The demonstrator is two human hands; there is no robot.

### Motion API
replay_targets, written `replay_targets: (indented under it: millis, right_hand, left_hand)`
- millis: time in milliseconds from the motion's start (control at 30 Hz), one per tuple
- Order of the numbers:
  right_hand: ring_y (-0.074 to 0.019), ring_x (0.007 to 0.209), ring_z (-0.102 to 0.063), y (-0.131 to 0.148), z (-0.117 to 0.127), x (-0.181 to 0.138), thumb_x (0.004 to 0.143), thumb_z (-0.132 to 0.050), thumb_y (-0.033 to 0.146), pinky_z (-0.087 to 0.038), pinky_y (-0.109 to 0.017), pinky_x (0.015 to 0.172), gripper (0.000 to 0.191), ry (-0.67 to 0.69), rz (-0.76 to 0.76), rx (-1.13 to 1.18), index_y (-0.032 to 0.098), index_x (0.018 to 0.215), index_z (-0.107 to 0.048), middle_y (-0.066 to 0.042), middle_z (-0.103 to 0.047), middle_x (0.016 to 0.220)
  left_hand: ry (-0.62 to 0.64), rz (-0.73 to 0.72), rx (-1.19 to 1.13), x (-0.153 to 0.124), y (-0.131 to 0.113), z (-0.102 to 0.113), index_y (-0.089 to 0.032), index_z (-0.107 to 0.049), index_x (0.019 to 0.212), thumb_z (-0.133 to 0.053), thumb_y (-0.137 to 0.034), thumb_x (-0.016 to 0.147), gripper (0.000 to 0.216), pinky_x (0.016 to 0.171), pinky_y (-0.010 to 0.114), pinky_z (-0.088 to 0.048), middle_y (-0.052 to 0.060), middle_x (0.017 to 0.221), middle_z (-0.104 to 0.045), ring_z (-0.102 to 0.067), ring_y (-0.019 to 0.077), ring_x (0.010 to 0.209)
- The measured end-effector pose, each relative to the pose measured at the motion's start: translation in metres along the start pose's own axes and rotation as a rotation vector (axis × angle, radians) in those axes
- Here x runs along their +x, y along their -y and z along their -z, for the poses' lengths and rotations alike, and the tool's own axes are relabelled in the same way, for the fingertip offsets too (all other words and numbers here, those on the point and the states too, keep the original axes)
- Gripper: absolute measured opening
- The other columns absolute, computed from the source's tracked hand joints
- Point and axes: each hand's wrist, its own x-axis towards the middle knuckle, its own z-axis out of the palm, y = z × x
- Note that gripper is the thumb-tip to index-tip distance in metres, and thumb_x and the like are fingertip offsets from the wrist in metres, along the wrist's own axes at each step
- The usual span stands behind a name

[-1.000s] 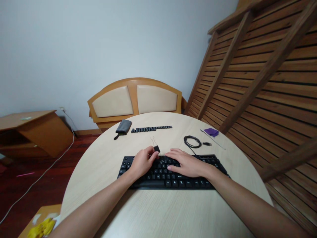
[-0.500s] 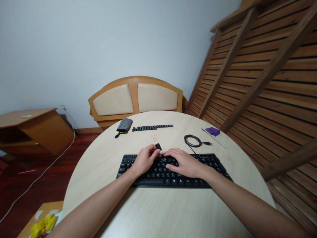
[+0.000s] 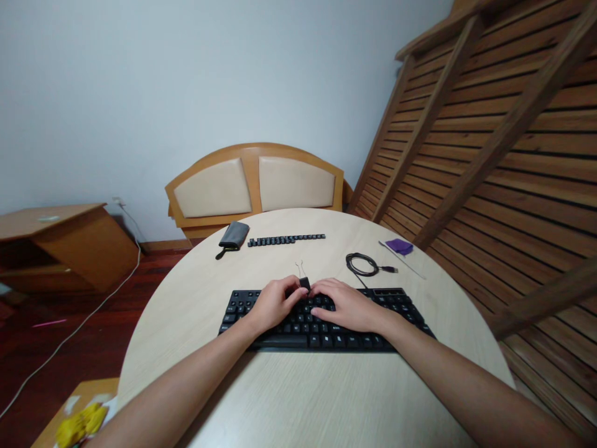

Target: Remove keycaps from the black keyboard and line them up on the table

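A black keyboard [image 3: 284, 341] lies across the table in front of me. My left hand [image 3: 275, 303] is over its middle-left keys, thumb and fingers pinching a keycap puller [image 3: 305, 283], which has a small black body and two thin wire prongs pointing up and away. My right hand [image 3: 342, 305] lies on the keys just to the right, thumb apart from the fingers. Its fingertips come close to the puller's lower end; whether they touch it I cannot tell. Several loose keycaps [image 3: 275, 241] stand in rows beyond the keyboard.
A grey pouch [image 3: 234, 235] sits at the back left of the round table [image 3: 326, 398]. On the right are the coiled USB cable [image 3: 364, 274], a thin rod [image 3: 403, 260] and a purple cloth [image 3: 398, 246]. Wooden slats [image 3: 513, 155] lean beyond the right edge.
The keycap puller in my left hand has moved slightly right and down, and its prongs now stand more upright. My right hand has hardly moved.
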Motion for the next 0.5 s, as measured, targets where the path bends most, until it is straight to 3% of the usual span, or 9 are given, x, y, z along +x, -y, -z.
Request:
replay_targets:
  millis: [300, 500]
  right_hand:
    - [-0.0245, 0.108, -0.057, 0.0032, -0.0046, 0.0005, 0.089, -0.061, 0.037, -0.044, -0.039, 0.095, 0.022, -0.066, -0.029, -0.02, 0.021, 0.103, -0.062, -0.007, -0.066, 0.111]
    - [-0.0231, 0.103, -0.059, 0.0085, -0.0071, 0.0016, 0.089, -0.061, 0.035, -0.045, -0.037, 0.092, 0.018, -0.097, -0.036, -0.019, 0.021, 0.099, -0.063, -0.007, -0.067, 0.106]
  left_hand:
    - [0.022, -0.068, 0.136, -0.004, -0.0084, -0.0003, -0.019, -0.061, 0.08, -0.052, -0.036, 0.094, 0.024, 0.062, 0.025, -0.039, 0.0, 0.073, -0.065, -0.059, 0.0164, 0.067]
    - [0.005, -0.034, 0.095, -0.0031, -0.0068, -0.0013, -0.019, -0.061, 0.081, -0.05, -0.035, 0.094, 0.023, 0.066, 0.026, -0.041, 0.001, 0.076, -0.068, -0.062, 0.0178, 0.071]
